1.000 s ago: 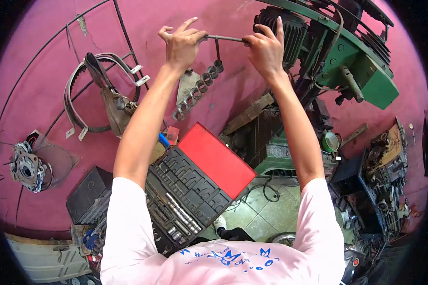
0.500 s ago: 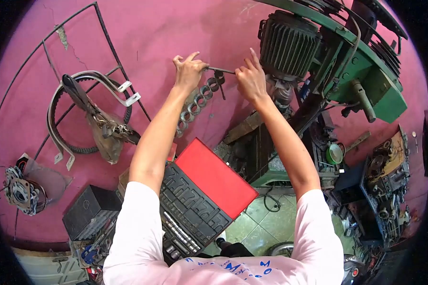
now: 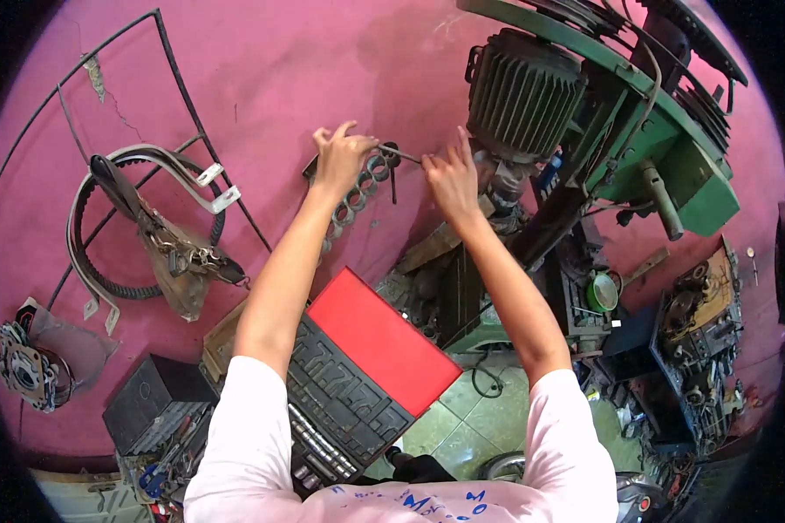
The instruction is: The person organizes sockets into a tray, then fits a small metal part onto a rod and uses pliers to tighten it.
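Both hands have dropped lower in the frame than a second ago, when they were stretched high against the pink wall, and they now sit closer together just left of the ribbed motor (image 3: 523,91). Between them runs a thin metal rod (image 3: 401,154), its long axis lying nearly level, tilted slightly down toward the right. The left hand (image 3: 342,157) pinches the rod's left end with fingers closed on it, and the right hand (image 3: 449,177) grips the right end, fingertips curled around it; I judge both clamped on the rod. A short stem hangs from the rod near its middle, just beside the row of ring-shaped sockets (image 3: 358,193) on the wall. The left hand is nearer those sockets. Lower centre, an open red-lidded socket case (image 3: 384,336) lies below the forearms
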Action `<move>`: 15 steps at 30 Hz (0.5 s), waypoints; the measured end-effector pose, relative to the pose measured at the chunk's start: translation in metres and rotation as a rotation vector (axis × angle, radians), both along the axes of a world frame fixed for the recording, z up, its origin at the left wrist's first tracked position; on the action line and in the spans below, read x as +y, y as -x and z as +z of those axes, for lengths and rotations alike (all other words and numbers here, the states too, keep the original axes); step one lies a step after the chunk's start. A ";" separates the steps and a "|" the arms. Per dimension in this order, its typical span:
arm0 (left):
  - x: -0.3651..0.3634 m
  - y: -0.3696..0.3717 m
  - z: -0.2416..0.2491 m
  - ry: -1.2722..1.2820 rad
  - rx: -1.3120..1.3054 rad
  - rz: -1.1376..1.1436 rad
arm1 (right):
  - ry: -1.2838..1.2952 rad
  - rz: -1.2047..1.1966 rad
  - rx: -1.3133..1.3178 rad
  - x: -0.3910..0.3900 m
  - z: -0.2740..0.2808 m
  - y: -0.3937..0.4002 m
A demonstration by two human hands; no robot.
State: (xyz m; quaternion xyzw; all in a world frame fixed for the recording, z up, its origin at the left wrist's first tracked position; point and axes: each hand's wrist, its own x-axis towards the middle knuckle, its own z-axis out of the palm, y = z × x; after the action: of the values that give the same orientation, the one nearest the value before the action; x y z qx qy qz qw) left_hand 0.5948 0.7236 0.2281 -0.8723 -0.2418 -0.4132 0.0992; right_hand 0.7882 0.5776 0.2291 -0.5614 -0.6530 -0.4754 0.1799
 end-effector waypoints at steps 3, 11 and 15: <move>-0.027 0.021 -0.011 0.028 -0.179 0.033 | -0.031 0.102 -0.018 -0.010 0.001 0.026; -0.086 0.077 -0.061 0.021 -0.233 0.199 | 0.109 0.425 -0.014 -0.004 -0.025 0.082; -0.094 0.084 -0.084 0.057 -0.179 0.192 | 0.147 0.449 -0.039 0.011 -0.029 0.091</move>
State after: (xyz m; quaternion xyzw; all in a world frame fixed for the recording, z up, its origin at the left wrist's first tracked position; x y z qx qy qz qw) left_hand 0.5105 0.6298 0.1442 -0.8072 -0.3435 -0.4711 0.0915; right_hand 0.6971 0.5886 0.1998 -0.4043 -0.7978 -0.3854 0.2271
